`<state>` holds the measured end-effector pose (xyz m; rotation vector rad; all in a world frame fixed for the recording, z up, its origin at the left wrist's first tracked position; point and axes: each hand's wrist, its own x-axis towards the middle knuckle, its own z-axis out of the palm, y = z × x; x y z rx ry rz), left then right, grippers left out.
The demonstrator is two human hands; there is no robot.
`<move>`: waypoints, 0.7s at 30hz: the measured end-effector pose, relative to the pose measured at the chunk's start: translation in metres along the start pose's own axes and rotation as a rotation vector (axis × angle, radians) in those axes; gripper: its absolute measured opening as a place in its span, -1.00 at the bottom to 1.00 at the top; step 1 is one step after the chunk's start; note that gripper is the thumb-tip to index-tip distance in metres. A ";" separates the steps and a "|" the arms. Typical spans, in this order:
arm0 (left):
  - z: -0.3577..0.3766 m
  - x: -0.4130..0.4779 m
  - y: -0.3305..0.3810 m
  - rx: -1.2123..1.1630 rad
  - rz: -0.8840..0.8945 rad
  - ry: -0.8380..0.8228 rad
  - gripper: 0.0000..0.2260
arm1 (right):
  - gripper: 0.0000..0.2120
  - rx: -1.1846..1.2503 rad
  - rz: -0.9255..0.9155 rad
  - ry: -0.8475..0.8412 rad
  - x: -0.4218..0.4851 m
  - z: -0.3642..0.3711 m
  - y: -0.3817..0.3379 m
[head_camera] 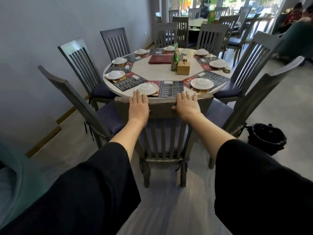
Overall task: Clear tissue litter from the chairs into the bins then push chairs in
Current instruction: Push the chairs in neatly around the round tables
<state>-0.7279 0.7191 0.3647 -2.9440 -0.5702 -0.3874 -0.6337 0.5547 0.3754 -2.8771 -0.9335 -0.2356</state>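
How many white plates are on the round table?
8, ringing the table: two plates at the near edge, two left, three far, one right. None seems hidden.

Wide, loose black sleeves (94, 184) of plain cloth end around mid-forearm, wrists bare.

One round surface (152, 70); eight chairs (163, 110) around it; eight plate-and-bowl settings (147, 88); one red menu folder (160, 59); one wooden box (183, 67); one green packet (175, 56); one black bin (266, 138); two hands: left hand (138, 106), right hand (187, 106).
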 end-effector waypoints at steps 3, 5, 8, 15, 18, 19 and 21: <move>0.009 -0.012 0.016 -0.079 -0.068 0.108 -0.41 | -0.50 0.007 -0.089 0.109 -0.005 0.006 0.007; 0.017 -0.022 0.039 -0.111 -0.100 0.164 -0.42 | -0.51 0.002 -0.156 0.150 -0.004 0.009 0.014; 0.020 -0.027 0.066 -0.120 -0.170 0.171 -0.44 | -0.51 0.011 -0.221 0.124 0.001 0.008 0.021; -0.004 -0.027 0.055 0.024 -0.150 -0.012 -0.44 | -0.41 -0.011 -0.208 0.014 0.000 -0.003 0.016; -0.019 -0.030 0.051 -0.009 -0.145 -0.061 -0.45 | -0.32 -0.002 -0.180 -0.088 0.000 -0.012 0.017; -0.027 -0.031 0.046 -0.006 -0.154 -0.064 -0.45 | -0.30 0.017 -0.182 -0.111 0.004 -0.017 0.014; -0.039 -0.034 0.032 -0.007 -0.196 -0.040 -0.45 | -0.30 0.079 -0.222 -0.204 0.013 -0.032 0.007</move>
